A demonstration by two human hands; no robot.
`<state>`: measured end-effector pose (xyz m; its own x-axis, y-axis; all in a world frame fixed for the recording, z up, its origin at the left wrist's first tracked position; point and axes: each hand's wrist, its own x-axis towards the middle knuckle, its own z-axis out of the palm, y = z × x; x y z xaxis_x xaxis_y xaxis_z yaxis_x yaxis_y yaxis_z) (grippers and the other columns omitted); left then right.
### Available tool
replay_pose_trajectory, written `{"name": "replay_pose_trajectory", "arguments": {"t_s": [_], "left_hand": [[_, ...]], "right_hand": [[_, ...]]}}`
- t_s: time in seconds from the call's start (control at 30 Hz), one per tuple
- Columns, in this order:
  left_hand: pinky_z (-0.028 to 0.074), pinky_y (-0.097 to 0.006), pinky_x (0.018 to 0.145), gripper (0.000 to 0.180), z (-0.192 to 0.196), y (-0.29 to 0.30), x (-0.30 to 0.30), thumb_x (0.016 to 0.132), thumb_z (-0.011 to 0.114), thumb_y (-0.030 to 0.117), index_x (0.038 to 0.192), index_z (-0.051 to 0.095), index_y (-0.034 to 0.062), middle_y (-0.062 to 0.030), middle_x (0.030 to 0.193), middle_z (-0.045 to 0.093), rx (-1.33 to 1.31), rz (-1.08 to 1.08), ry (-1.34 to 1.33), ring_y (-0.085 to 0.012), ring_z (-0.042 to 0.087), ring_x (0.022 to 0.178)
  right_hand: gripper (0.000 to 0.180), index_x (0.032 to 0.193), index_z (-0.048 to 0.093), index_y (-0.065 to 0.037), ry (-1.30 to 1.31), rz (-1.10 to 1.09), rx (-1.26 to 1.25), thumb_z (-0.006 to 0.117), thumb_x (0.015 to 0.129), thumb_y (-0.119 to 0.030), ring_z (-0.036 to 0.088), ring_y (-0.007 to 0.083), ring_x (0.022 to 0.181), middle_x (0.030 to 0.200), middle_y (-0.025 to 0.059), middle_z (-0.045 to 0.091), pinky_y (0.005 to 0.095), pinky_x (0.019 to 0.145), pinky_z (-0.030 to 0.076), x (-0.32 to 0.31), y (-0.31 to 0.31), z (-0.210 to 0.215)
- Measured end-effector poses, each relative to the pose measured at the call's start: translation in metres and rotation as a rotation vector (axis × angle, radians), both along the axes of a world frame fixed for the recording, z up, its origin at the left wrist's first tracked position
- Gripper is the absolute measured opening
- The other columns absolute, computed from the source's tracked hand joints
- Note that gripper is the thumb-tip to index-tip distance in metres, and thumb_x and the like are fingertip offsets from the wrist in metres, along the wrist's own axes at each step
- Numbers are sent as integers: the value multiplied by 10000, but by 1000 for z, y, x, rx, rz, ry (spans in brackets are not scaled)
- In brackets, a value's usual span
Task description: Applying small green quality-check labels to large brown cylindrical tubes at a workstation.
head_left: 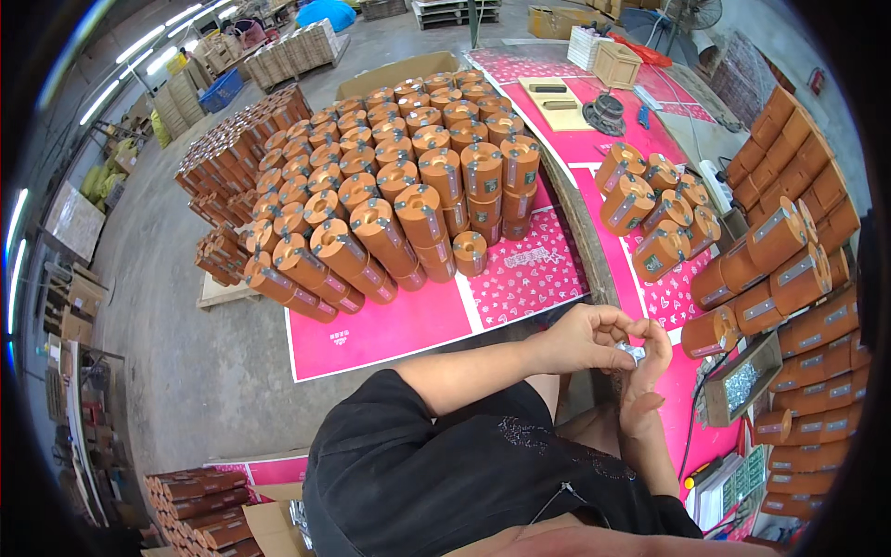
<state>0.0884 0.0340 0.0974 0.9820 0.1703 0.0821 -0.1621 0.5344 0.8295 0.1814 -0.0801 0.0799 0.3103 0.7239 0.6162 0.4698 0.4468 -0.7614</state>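
My left hand (pixel 583 336) and my right hand (pixel 647 371) meet above the edge of the pink-covered table. Between their fingers is a small silvery metal piece (pixel 634 352), partly hidden; its exact kind is too small to make out. The left fingers pinch it from one side, while the right fingers curl around the other. Nearest to the hands, on the right, lies an orange-brown cylinder (pixel 709 332) with a metal strip on its side. A grey tray (pixel 713 401) of small shiny metal parts sits beyond my right hand.
Many orange-brown cylinders (pixel 418 215) with holed tops stand in rows on a pink sheet (pixel 390 339) ahead. A smaller group (pixel 650 206) stands on the right-hand table. More cylinders (pixel 803 371) are stacked along the right. A wooden box (pixel 616 65) sits at the back.
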Motion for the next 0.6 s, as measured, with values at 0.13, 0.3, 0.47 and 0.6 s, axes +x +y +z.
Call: {"name": "replay_pose_trajectory", "arguments": {"t_s": [0.13,0.3,0.47,0.6], "left_hand": [[411,-230,580,221,32,28,-10,660,701,49,867,624,30,-63,804,522,884,456,-339,-136,516,703],[497,-291,586,269,105,128,-42,688,651,31,939,562,64,-119,895,528,1592,1112,-850,-215,557,761],[498,-271,731,317,164,234,-82,739,602,-32,1015,447,-20,-107,1002,369,1725,2227,-1127,-184,499,820],[409,-392,831,327,160,346,-87,712,634,65,1016,514,63,-148,994,415,1945,2447,-202,-268,456,912]], "right_hand": [[739,1222,272,6,-191,-93,184,185,818,-607,393,303,1058,1126,212,382,431,939,252,28,17,0],[682,1194,326,4,-160,-236,33,184,843,-564,356,276,1102,1153,194,368,401,957,219,35,-3,16],[656,1147,392,-21,-95,-333,-109,191,850,-571,290,224,1158,1196,142,336,341,975,178,38,-24,30],[631,1151,405,-22,-84,-374,-151,188,866,-542,278,202,1170,1210,119,329,336,981,160,42,-38,41]]}}
